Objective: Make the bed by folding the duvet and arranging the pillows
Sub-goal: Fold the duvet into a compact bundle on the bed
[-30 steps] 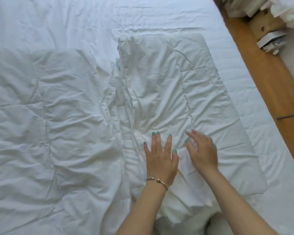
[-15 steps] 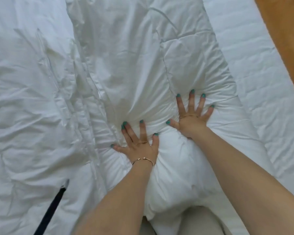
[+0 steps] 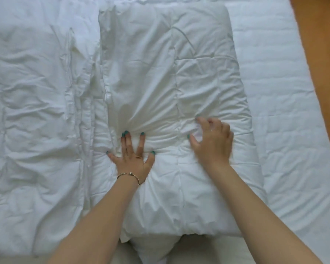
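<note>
Hands: you have two on one folded duvet (image 3: 160, 92), its long axis running away from you up the bed (image 3: 286, 111). Your left hand (image 3: 133, 159) presses flat, fingers spread; your right hand (image 3: 211, 141) is blurred, fingers bent, grip unclear.

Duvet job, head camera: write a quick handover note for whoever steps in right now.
Left hand: flat, fingers spread, pressing the folded duvet.
Right hand: on the duvet too, fingers bent and blurred; grip unclear.
Duvet lies as a folded strip along the mattress; a second rumpled white layer lies to its left.
Done: lengthwise fold.
Left: flatten it and finish folding; arrange pillows, none in view.
</note>
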Action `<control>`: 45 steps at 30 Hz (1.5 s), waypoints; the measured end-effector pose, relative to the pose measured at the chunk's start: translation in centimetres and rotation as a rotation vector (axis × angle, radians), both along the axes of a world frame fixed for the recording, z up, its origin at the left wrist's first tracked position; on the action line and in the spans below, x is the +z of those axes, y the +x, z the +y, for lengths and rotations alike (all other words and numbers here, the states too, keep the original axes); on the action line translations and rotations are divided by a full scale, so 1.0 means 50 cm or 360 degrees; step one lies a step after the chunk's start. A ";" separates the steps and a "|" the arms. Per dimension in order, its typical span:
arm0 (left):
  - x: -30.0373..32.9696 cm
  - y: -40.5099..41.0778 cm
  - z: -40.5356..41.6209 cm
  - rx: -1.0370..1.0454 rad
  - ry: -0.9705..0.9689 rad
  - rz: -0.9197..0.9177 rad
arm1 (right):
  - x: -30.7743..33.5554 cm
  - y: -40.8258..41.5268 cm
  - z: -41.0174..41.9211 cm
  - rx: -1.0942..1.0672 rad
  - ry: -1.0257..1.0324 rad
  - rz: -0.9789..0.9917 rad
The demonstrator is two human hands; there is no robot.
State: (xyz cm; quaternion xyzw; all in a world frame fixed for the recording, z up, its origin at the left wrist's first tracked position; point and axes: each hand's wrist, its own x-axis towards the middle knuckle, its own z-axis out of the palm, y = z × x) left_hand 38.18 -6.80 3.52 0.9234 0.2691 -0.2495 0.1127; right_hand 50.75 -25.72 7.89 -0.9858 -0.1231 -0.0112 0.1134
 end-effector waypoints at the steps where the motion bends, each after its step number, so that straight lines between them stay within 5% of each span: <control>1: 0.013 0.000 -0.001 -0.0002 0.0012 0.0040 | 0.014 0.010 -0.028 -0.0151 0.0001 0.0013; 3: 0.048 0.007 -0.015 0.0025 0.0080 0.0153 | 0.044 0.035 -0.082 -0.0491 -0.0050 0.0248; 5: 0.091 0.019 -0.046 0.0144 0.0104 0.0101 | 0.072 0.069 -0.140 -0.0652 0.0265 0.0786; 8: 0.134 0.014 -0.113 0.0106 -0.0078 -0.0208 | 0.085 0.122 -0.221 -0.0411 0.1004 0.1473; 11: 0.124 -0.016 -0.160 -0.0026 -0.0265 -0.0068 | 0.090 0.138 -0.245 -0.0378 0.1156 0.1731; 18: 0.116 -0.003 -0.119 -0.0039 -0.0340 -0.0041 | 0.168 0.102 -0.195 -0.0067 0.1238 0.1353; 24: 0.196 -0.107 0.040 0.0078 0.0087 -0.0327 | 0.350 0.003 -0.070 0.0112 0.1087 0.0927; 28: 0.192 -0.206 0.247 0.0312 -0.0001 -0.0079 | 0.498 -0.092 0.107 0.0177 0.0896 0.0729; 34: 0.228 -0.340 0.489 0.0017 -0.0327 -0.0191 | 0.643 -0.258 0.543 0.0382 0.0754 0.0620; 41: 0.279 -0.456 0.825 0.0439 -0.0287 -0.0460 | 0.523 -0.444 1.026 0.0889 0.0503 0.0876; 45: 0.241 -0.520 0.972 0.0828 -0.0467 -0.0569 | 0.349 -0.554 1.172 0.0776 0.0251 0.1230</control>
